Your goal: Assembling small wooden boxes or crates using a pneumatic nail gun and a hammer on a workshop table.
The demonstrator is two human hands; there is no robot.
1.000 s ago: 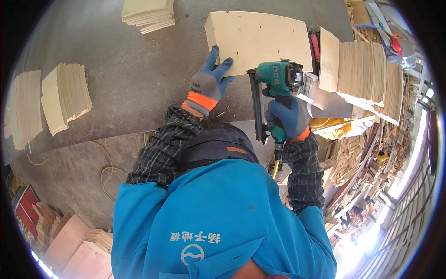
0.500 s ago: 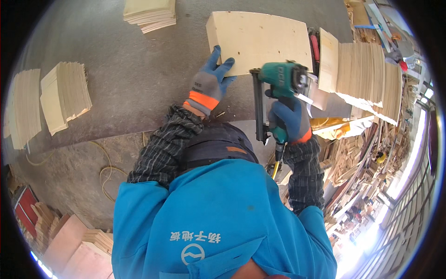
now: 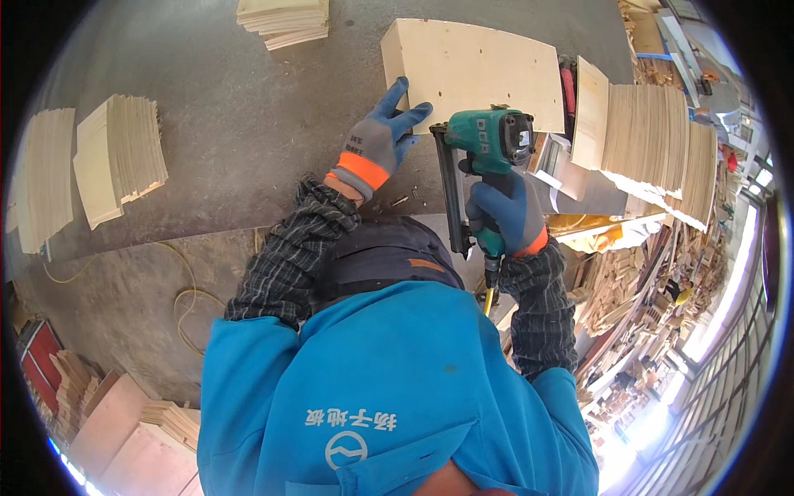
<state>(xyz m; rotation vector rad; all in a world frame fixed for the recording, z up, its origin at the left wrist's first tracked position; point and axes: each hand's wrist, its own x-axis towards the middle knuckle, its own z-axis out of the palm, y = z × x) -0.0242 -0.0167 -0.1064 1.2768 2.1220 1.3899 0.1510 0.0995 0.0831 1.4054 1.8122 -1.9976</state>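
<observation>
A pale plywood box (image 3: pixel 475 74) lies on the grey table in front of me. My left hand (image 3: pixel 379 145), in a grey and blue glove with an orange cuff, touches its near left corner, the fingers stretched out and apart. My right hand (image 3: pixel 509 207), gloved alike, is wrapped round the handle of a green nail gun (image 3: pixel 495 136) with a long black magazine. The gun's nose is at the box's near edge, close to my left fingertips; whether it touches the wood I cannot tell. A yellow air hose (image 3: pixel 489 302) runs down from the handle.
Right of the box stands a long row of thin wooden boards (image 3: pixel 645 136), with a red-handled tool (image 3: pixel 568 87) between. More board stacks sit at the far left (image 3: pixel 124 157) and back (image 3: pixel 285 18). Small metal bits (image 3: pixel 401 201) lie near the table's front edge. A hose (image 3: pixel 188 306) loops on the floor.
The nail gun has moved left in my right hand, bringing its nose closer to my left fingers at the box's near edge. My left hand stays at the same corner.
</observation>
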